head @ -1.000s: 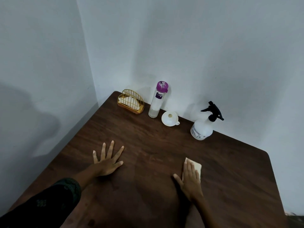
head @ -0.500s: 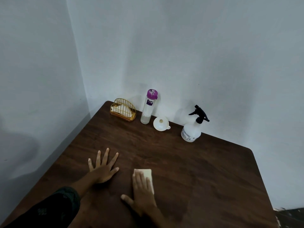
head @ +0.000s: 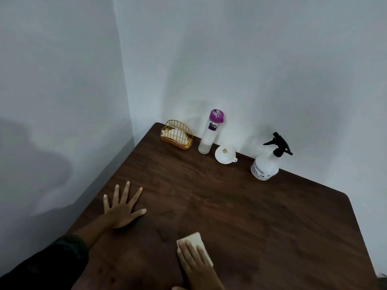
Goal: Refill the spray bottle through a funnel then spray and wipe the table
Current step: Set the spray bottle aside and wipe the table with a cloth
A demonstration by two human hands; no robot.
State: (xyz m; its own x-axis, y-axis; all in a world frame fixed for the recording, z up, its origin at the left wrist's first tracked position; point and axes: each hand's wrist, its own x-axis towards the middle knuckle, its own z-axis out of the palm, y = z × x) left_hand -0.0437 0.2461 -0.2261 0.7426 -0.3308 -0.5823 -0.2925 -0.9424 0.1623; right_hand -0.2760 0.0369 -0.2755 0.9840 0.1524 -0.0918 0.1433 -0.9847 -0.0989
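1. Right hand [head: 195, 265]: fingers straight, flat on a folded cloth [head: 199, 245], pressing it to the table [head: 272, 227] near the front edge.
2. Left hand [head: 123, 208]: fingers spread, palm flat on the table, holding nothing.
3. Back edge by the wall: spray bottle [head: 267, 164], funnel [head: 225, 154], purple-capped bottle [head: 210, 132], wire holder [head: 177, 133].

Held left hand [head: 123, 210] flat, palm down, fingers spread, forearm bare below a dark sleeve [head: 52, 262]. Pressed right hand [head: 194, 264] palm down, fingers straight together, nearer the body.
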